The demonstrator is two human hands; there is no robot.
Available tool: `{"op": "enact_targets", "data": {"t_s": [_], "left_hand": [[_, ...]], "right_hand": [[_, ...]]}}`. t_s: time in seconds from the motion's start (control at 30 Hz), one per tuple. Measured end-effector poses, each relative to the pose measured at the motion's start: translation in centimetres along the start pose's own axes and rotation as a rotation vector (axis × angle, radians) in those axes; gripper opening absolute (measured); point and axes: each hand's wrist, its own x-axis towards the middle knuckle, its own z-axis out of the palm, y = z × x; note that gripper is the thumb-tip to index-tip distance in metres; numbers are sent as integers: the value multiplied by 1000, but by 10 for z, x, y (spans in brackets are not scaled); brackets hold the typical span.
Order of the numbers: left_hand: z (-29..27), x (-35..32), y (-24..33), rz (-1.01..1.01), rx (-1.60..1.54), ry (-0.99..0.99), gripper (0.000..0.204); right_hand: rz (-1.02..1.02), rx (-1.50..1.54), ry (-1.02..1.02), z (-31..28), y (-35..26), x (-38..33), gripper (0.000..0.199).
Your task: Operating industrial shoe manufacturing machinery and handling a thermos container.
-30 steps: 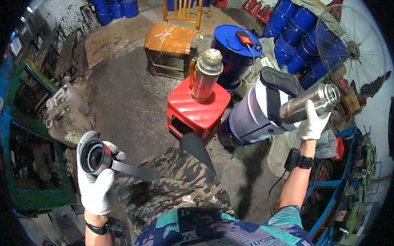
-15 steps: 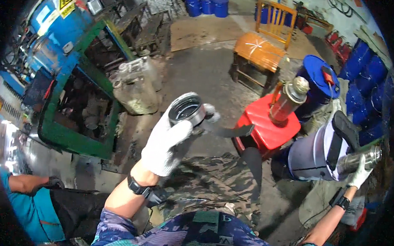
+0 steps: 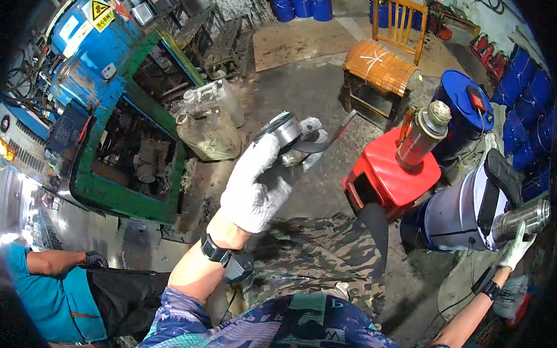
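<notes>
Wearing a white knit glove, my left hand (image 3: 253, 188) is raised over my lap and closed around a metal screw lid (image 3: 282, 130). A dark strap (image 3: 336, 134) hangs off the lid, its end pointing up and to the right. The lid is tilted, so little of its inside shows. Far to the right, my gloved right hand (image 3: 516, 248) grips a shiny metal flask (image 3: 521, 220) that lies nearly sideways. The flask is beside a pale bucket-shaped container (image 3: 452, 211) with a black padded strap (image 3: 502, 176); whether they touch I cannot tell.
A red plastic stool (image 3: 394, 173) bears a thermos bottle (image 3: 422, 136). Behind it are a blue drum (image 3: 455, 106) and a wooden chair (image 3: 380, 64). Dirty plastic jugs (image 3: 209, 135) stand near a green metal frame (image 3: 85, 185). At lower left, a person in teal (image 3: 47, 301) is close by.
My left hand has turned the lid over, so its open side no longer faces me, and the strap has swung upward. The whole view has shifted slightly. My right hand still holds the flask.
</notes>
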Motion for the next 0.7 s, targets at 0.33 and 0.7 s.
{"op": "enact_targets", "data": {"t_s": [0.33, 0.7], "left_hand": [[24, -3, -31, 106, 499, -41, 70], [18, -17, -86, 65, 739, -99, 82]], "right_hand": [[-74, 613, 191, -68, -303, -82, 34], [-104, 1362, -1167, -9, -467, -174, 58]]}}
